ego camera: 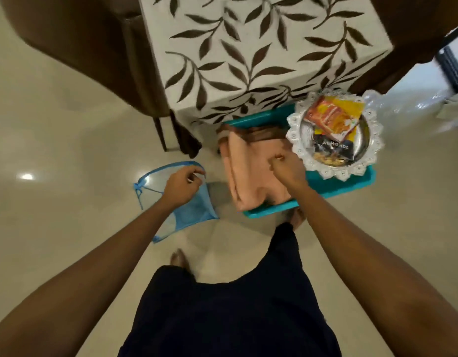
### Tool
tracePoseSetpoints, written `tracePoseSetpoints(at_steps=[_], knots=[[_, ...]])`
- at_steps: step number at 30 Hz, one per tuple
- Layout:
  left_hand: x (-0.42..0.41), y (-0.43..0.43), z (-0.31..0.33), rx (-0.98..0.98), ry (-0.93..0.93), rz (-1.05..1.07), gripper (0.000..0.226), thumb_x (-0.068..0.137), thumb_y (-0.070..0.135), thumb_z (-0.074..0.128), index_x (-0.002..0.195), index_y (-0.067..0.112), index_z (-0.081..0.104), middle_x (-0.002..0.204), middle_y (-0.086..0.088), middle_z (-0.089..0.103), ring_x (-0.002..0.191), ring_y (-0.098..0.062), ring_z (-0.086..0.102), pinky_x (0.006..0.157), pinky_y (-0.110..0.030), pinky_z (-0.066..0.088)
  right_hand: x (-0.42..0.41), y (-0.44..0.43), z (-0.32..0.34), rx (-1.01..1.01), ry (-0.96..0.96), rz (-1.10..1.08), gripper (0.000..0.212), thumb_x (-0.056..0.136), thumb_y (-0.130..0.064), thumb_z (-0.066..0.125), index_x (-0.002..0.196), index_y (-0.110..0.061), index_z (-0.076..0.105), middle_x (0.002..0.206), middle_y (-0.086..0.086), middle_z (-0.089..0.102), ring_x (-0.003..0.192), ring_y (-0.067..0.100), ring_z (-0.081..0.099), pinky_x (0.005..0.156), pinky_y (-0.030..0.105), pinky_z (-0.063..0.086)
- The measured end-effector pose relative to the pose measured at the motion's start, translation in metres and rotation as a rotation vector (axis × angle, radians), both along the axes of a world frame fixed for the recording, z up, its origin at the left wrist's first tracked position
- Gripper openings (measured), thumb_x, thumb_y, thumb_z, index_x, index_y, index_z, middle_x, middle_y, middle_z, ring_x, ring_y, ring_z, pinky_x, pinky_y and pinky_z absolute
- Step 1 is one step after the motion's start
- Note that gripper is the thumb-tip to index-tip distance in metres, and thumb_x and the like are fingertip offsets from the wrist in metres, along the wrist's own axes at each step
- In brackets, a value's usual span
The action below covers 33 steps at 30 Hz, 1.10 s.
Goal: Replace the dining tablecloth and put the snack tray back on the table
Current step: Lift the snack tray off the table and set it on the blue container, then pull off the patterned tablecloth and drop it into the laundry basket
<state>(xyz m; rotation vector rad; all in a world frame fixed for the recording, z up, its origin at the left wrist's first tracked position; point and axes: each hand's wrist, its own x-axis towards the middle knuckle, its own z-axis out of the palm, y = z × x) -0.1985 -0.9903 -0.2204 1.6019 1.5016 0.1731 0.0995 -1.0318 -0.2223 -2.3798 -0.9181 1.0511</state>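
A table stands ahead under a white tablecloth with a brown leaf print. On the floor in front of it sits a teal crate. Inside the crate lies a folded peach cloth. A silver snack tray with a lace-like rim rests on the crate's right side and carries snack packets. My right hand is on the peach cloth with its fingers pinched on a fold. My left hand grips the rim of a blue see-through bag just above the floor, left of the crate.
A brown chair stands left of the table and another to its right. Crumpled clear plastic lies on the glossy floor beyond the snack tray. My dark-clothed legs and feet are right behind the crate.
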Motion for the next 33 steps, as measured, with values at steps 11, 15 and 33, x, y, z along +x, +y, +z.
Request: tracePoseSetpoints(at_steps=[11, 15, 33], knots=[[-0.238, 0.007, 0.045, 0.003, -0.055, 0.183, 0.019, 0.09, 0.012, 0.059, 0.099, 0.025, 0.071, 0.083, -0.004, 0.072, 0.076, -0.02, 0.069, 0.066, -0.026, 0.047, -0.268, 0.033, 0.049, 0.142, -0.017, 0.169, 0.016, 0.091, -0.027, 0.064, 0.105, -0.022, 0.071, 0.102, -0.001, 0.072, 0.099, 0.021, 0.064, 0.083, 0.034, 0.05], [-0.254, 0.048, 0.065, 0.032, -0.033, 0.148, 0.022, 0.09, 0.013, 0.054, 0.101, 0.024, 0.07, 0.087, -0.005, 0.072, 0.078, -0.02, 0.069, 0.068, -0.028, 0.051, -0.285, 0.079, 0.065, 0.3, -0.072, 0.196, 0.031, 0.092, -0.025, 0.067, 0.122, -0.019, 0.065, 0.114, 0.004, 0.061, 0.106, 0.023, 0.06, 0.095, 0.043, 0.05], [-0.107, 0.366, 0.089, 0.346, 0.043, -0.517, 0.034, 0.092, 0.02, 0.063, 0.125, 0.024, 0.062, 0.122, 0.002, 0.063, 0.111, -0.014, 0.06, 0.096, -0.033, 0.051, -0.261, 0.272, 0.031, 0.188, -0.571, -0.068, 0.082, 0.094, -0.072, 0.035, 0.158, -0.023, 0.028, 0.164, 0.026, 0.015, 0.152, 0.04, 0.013, 0.124, 0.05, 0.015]])
